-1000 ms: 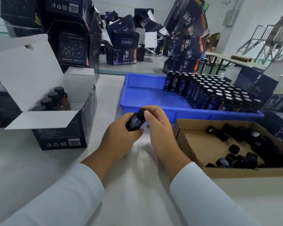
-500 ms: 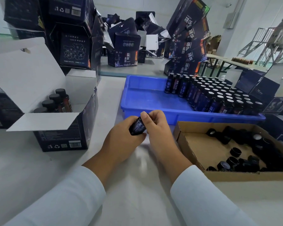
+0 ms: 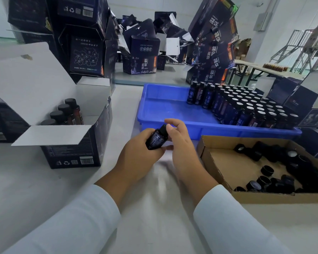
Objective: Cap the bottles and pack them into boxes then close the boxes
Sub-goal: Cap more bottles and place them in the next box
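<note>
A small dark bottle (image 3: 156, 139) lies tilted in my left hand (image 3: 140, 155), which grips its body just above the white table. My right hand (image 3: 180, 142) pinches the black cap (image 3: 163, 129) at the bottle's top with thumb and fingers. Behind my hands, a blue tray (image 3: 165, 107) holds several uncapped dark bottles (image 3: 246, 105) crowded at its right side. A brown cardboard tray (image 3: 226, 162) on the right holds several loose black caps (image 3: 275, 173). On the left stands an open dark box (image 3: 75, 149) with capped bottles (image 3: 66, 112) inside.
Stacks of dark printed boxes (image 3: 81, 43) rise at the back left and back right (image 3: 213, 46). More open boxes stand further back. Dark boxes (image 3: 299, 96) also crowd the right edge. Bare white table (image 3: 44, 189) lies in front of the open box.
Both hands shifted slightly with the bottle. My right hand's fingers turned around the cap; the cap, hidden half a second ago, shows again.
</note>
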